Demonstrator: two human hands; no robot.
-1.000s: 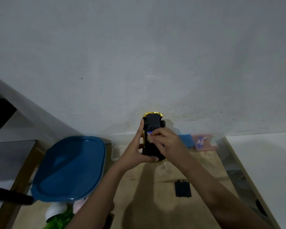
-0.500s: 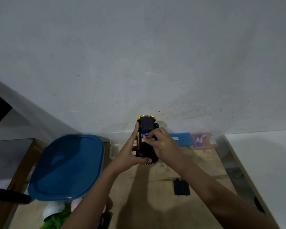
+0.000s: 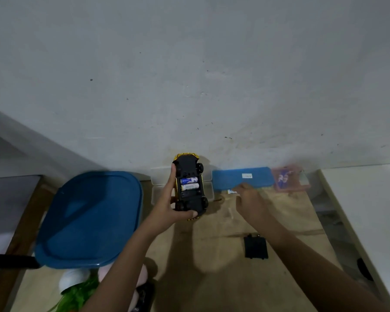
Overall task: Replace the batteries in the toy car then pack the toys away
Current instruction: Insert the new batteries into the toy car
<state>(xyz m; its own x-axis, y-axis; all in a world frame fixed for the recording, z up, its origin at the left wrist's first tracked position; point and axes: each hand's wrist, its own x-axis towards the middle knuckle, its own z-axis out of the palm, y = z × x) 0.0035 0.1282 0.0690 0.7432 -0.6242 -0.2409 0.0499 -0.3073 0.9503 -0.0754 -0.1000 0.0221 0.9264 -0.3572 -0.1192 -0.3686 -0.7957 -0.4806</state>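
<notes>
Car (image 3: 188, 164) sits belly-up in the left hand (image 3: 167, 207), thumb across its near end, fingers along its left side. Two batteries (image 3: 189, 183) fill its open bay. The right hand (image 3: 249, 200) hovers just right of this grip, clear of the car, fingers curled; I cannot tell whether it holds anything. A black cover (image 3: 256, 246) lies on the table (image 3: 212, 255), nearer than that hand.

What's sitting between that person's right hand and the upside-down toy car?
In the head view, only bare wooden table and the end of a clear plastic box lie between the right hand and the toy car.
</notes>
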